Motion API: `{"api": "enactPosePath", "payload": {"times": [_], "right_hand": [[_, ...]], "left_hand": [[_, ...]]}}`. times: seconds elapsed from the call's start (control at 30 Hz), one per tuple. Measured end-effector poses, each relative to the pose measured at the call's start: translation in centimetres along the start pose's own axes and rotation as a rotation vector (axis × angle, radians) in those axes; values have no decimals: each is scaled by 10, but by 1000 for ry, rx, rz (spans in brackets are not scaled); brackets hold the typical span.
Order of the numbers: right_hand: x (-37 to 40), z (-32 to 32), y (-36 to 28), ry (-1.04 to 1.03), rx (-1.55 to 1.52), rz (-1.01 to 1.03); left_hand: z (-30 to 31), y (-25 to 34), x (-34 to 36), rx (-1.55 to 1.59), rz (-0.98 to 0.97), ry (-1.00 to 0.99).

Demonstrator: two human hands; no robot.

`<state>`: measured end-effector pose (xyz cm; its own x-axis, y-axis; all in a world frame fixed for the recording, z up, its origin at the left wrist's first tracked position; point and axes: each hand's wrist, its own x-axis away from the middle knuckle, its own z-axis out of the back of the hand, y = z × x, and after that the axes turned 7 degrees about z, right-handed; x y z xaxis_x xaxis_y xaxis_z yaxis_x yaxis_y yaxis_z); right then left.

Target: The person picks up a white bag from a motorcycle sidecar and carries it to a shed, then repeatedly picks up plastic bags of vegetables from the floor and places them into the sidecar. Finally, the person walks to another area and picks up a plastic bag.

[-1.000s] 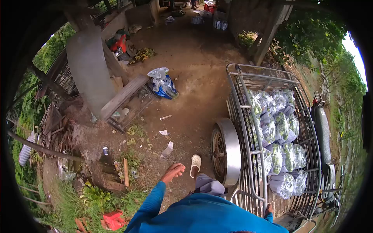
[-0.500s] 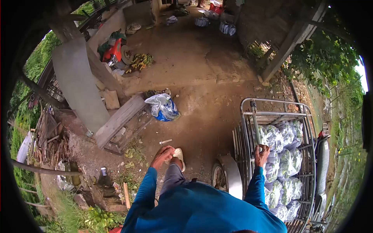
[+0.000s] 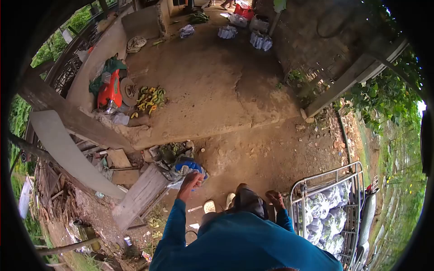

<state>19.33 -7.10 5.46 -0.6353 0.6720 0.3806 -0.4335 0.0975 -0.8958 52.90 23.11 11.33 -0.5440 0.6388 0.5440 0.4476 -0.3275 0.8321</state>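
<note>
My left hand (image 3: pixel 193 181) is raised over a blue and white plastic bag (image 3: pixel 184 168) that lies by a wooden plank (image 3: pixel 141 194). Its fingers are curled, and whatever they might hold is too small to tell. Lower right, my right hand (image 3: pixel 275 198) hangs beside the front corner of a metal rack (image 3: pixel 304 186), apart from the rail; its fingers are dark and hard to make out. Inside the rack, clear plastic bags (image 3: pixel 320 207) of green produce are stacked in rows.
A raised earthen floor edge (image 3: pixel 217 134) crosses ahead. Beyond it are yellow-green fruit (image 3: pixel 150 99), a red machine (image 3: pixel 110 92), silvery bundles (image 3: pixel 227 32) and a red crate (image 3: pixel 244 11). A wooden post (image 3: pixel 357 77) stands right; people's legs show at the back.
My right hand has let go of the rack's rail and moved left of it. The view has shifted forward, my left hand now appears over the blue and white bag, and both shoes show.
</note>
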Motion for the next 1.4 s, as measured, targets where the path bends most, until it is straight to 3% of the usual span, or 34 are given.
{"api": "enactPosePath", "payload": {"times": [0.23,0.3,0.37,0.43,0.5,0.6,0.67,0.73,0.8,0.87,0.9,0.97,1.03,1.07,1.1,1.23,1.33,1.4], "right_hand": [[-173,39,-2,172,-137,-263],[-247,47,-3,135,-157,-329],[-323,66,-16,-10,-257,-416],[-408,67,-55,2,-299,-359],[-483,71,-112,2,-322,-257],[-609,75,-197,-121,-279,-146],[-671,69,-275,-153,-170,-58],[-747,64,-301,-261,-144,23],[-811,54,-320,-250,-117,-33],[-876,48,-325,-259,-101,-83],[-900,47,-312,-259,-95,-211],[-923,44,-340,-177,9,-448],[-939,66,-345,-305,81,-639],[-951,85,-388,-434,287,-681],[-961,92,-406,-426,291,-709],[-1025,113,-455,-110,-97,-819],[-1092,123,-473,-13,-264,-772],[-1142,125,-481,14,-262,-747]], "left_hand": [[25,61,-222,6,131,122],[30,67,-278,190,366,144],[40,49,-313,111,496,246],[58,50,-340,91,713,149],[42,100,-344,73,745,233],[31,151,-384,227,713,376],[41,170,-426,279,673,346],[46,190,-470,334,639,314],[37,220,-527,220,718,429],[41,248,-592,194,778,367],[49,262,-617,159,826,315],[54,311,-683,167,847,347],[66,355,-755,142,858,299],[75,405,-823,152,632,333],[74,453,-854,101,520,310],[55,651,-980,57,401,253],[45,726,-1080,-70,243,205],[37,756,-1137,-122,293,185]]}}
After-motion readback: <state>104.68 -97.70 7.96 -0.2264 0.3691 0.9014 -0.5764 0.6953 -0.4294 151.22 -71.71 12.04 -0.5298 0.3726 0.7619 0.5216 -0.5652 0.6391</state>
